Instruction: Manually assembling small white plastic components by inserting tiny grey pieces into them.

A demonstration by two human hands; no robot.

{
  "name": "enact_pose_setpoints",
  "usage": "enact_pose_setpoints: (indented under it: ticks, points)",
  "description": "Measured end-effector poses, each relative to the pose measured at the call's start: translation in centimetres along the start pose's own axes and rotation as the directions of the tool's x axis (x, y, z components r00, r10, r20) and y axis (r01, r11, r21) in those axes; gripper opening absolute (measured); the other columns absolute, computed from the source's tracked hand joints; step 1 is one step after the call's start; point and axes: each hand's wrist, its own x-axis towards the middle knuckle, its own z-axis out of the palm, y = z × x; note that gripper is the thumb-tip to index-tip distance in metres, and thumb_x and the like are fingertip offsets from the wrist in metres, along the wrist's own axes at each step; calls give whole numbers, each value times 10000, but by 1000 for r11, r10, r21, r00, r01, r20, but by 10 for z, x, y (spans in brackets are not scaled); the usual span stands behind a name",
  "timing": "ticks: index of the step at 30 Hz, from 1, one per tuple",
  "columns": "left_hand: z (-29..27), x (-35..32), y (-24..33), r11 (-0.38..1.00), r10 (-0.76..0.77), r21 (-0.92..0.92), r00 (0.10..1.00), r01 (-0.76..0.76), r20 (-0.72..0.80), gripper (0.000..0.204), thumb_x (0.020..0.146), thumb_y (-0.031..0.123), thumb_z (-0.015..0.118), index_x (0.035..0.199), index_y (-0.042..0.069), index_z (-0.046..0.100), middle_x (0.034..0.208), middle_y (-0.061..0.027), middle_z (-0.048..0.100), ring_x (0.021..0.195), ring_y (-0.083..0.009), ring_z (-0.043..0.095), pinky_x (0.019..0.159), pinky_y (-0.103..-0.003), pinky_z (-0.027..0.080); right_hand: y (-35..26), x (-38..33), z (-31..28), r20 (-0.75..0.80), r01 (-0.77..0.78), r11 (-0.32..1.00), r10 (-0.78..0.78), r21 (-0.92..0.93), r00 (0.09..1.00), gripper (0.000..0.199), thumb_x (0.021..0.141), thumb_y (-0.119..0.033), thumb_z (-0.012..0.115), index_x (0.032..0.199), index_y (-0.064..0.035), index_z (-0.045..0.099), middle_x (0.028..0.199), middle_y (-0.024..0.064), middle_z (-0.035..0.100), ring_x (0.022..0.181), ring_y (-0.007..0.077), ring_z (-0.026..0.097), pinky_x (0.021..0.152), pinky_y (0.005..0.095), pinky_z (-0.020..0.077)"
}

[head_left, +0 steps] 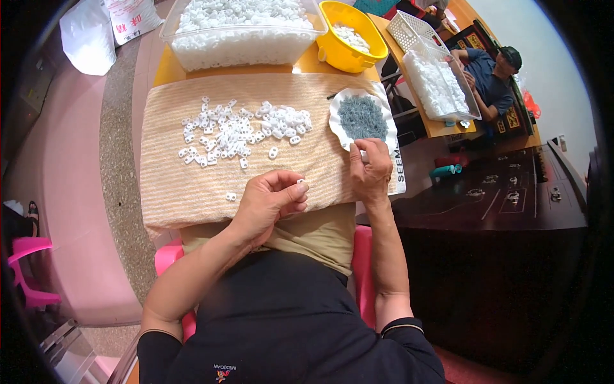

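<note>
- The left hand (268,198) is over the near edge of the striped cloth (167,160), its thumb and forefinger pinching a small white piece (301,182) that is mostly hidden by the fingertips.
- The right hand (372,171) is at the near rim of the white scalloped dish (335,121), thumb and fingers drawn close together; something white shows between them, but I cannot tell whether it is gripped or is part of the rim.
- Thin grey pieces (362,116) fill the middle of the dish, on the right of the cloth.
- White two-holed pieces (224,133) lie loosely spread on the cloth's left half, next to a tighter white heap (286,120) nearer the dish.
- A few strays lie apart on the near side, one of them near the left hand.
- Beyond the cloth, on the table (306,60), stand a large clear bin (243,56) full of white pieces and, to its right, a yellow basin (338,56) with pale pieces inside.
- At upper right, a co-worker (491,83) sits beside another clear bin (472,107) holding white items.
</note>
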Motion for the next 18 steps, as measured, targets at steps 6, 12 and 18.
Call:
enact_pose_setpoints:
  ticks: [6, 12, 18]
  points:
    - [0, -1, 0, 1000, 31, 0, 999, -31, -26, 161, 877, 58, 669, 1018, 4, 610, 837, -41, 642, 733, -105, 622, 696, -243, 560, 9, 0, -5, -38, 46, 999, -47, -24, 998, 96, 823, -20, 665, 910, 7, 635, 878, 156, 642, 798, 305, 627, 716, 355, 495]
    - [-6, 2, -4, 1000, 9, 3, 999, -9, -53, 159, 880, 53, 662, 1023, -4, 622, 878, -54, 657, 763, -119, 645, 717, -242, 563, -15, -8, -4, 68, -148, 945, 134, 290, 989, 100, 884, -4, 639, 973, 43, 634, 898, 78, 676, 819, 138, 636, 734, 246, 504]
    - [-3, 3, -1, 999, 6, -38, 999, -7, -42, 174, 884, 52, 655, 1042, -15, 625, 893, -60, 660, 774, -123, 649, 734, -255, 569, -44, -12, -1, 530, -507, 521, 118, 687, 840, 98, 892, 29, 614, 984, 58, 628, 916, 100, 650, 846, 134, 625, 754, 231, 493]
